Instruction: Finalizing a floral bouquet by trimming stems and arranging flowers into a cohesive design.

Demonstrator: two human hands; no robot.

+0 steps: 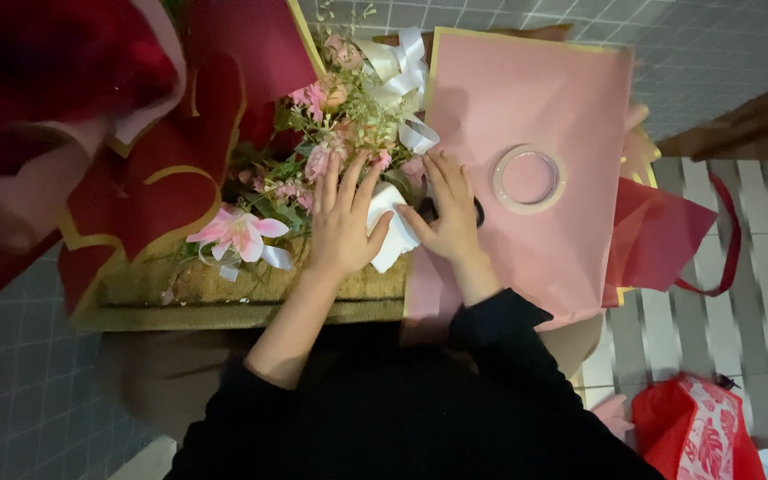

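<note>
My left hand (pixel 341 220) lies flat with fingers spread on a bunch of pink flowers (pixel 322 156) and on a piece of white paper (pixel 393 233). My right hand (pixel 451 213) presses the same white paper from the right, its fingers spread too, resting at the left edge of a pink wrapping sheet (pixel 526 98). Something dark shows just behind the right hand; I cannot tell what it is. A clear tape roll (pixel 529 179) sits on the pink sheet to the right of that hand. A white ribbon bow (pixel 399 71) lies above the flowers.
Dark red wrapping paper with gold edging (pixel 180 160) fills the left side. A pink lily (pixel 240 233) lies on a low woven surface (pixel 224 298). Red sheets (pixel 660 236) stick out at the right. A red patterned bag (pixel 695 431) sits on the striped floor at bottom right.
</note>
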